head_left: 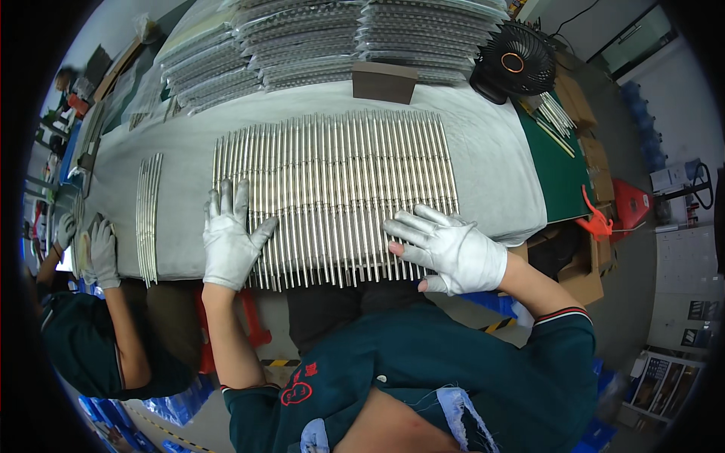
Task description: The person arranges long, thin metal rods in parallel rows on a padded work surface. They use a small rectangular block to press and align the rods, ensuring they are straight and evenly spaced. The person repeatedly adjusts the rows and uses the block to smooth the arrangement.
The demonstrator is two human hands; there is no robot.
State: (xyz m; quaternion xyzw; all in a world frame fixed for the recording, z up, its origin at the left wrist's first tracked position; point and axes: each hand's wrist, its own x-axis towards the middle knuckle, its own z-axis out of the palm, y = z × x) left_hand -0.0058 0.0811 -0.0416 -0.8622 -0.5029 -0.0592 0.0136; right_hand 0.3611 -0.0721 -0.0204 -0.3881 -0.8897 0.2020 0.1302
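Observation:
A wide row of slim silver metal rods (332, 189) lies side by side on the cloth-covered table in front of me, their near ends reaching the table's front edge. Each rod shows stepped joints along its length. My left hand (230, 245), in a whitish glove, rests at the row's left border with fingers spread and the thumb over the nearest rods. On the right, my right hand (449, 253) lies across the near right part of the row, fingers stretched out. Two bare fingertips poke from that glove. Neither hand is gripping a rod.
A smaller bunch of rods (149, 219) lies left of the row. Behind it stand a dark block (384, 82), stacked plastic-wrapped packs (302, 45) and a black fan (513, 62). A co-worker's gloved hand (102, 253) is at far left; cardboard boxes (581, 279) sit right.

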